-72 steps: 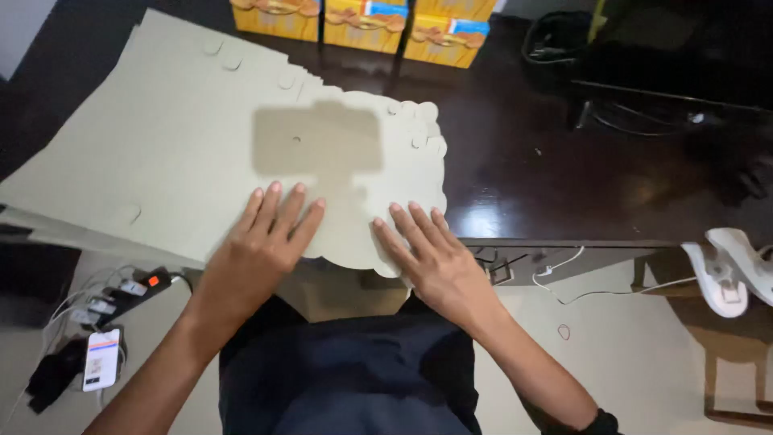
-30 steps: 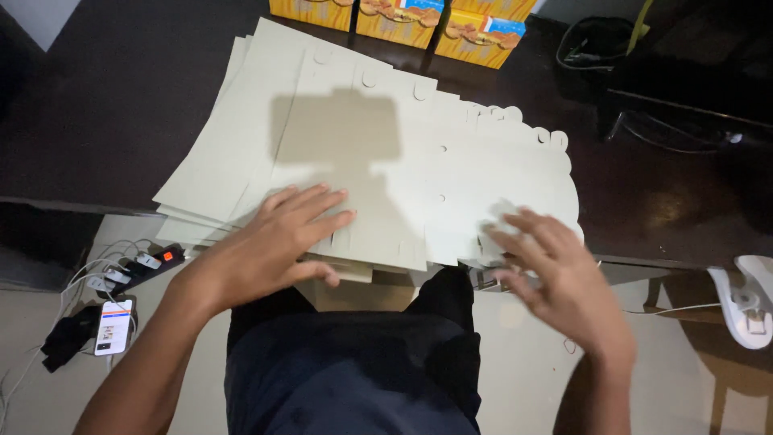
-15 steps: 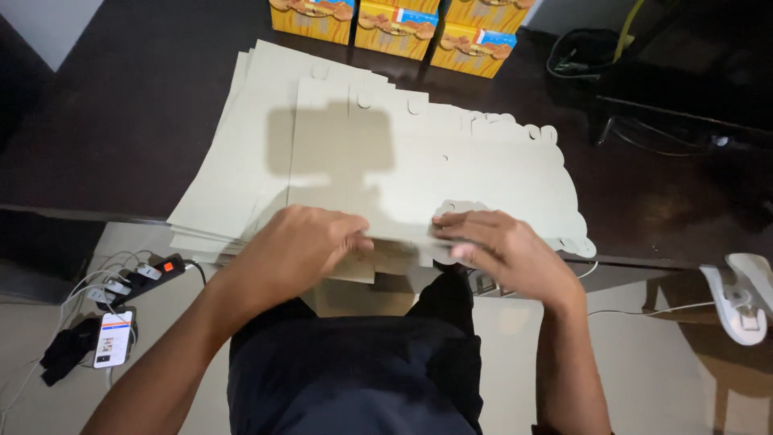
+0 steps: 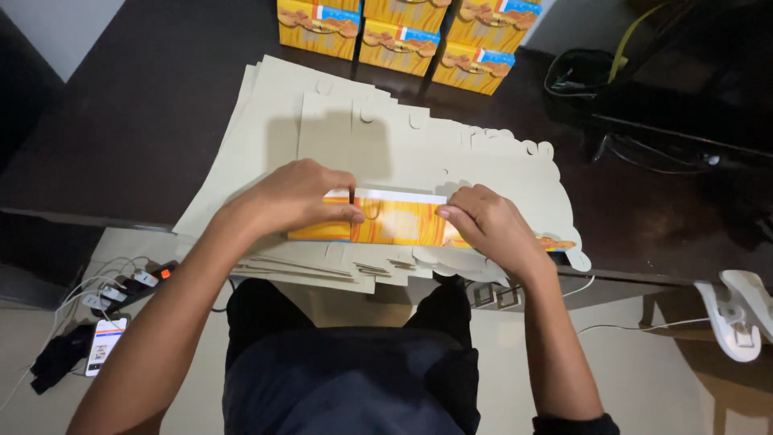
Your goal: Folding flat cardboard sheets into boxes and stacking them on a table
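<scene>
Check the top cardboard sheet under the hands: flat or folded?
Partly folded. The near flap of the top cardboard sheet is turned up and over, showing its printed orange face, pinched by the left hand and right hand.

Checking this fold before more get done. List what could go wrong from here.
1. The folded flap is pinched only at its ends by the left hand and right hand; the crease may run crooked.
2. The cardboard stack overhangs the table edge and might slide off.

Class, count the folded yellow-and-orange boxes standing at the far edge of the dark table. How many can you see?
5: three in the front row, left, middle and right; two behind them, cut off by the frame's top edge. More may lie outside the frame.
</scene>
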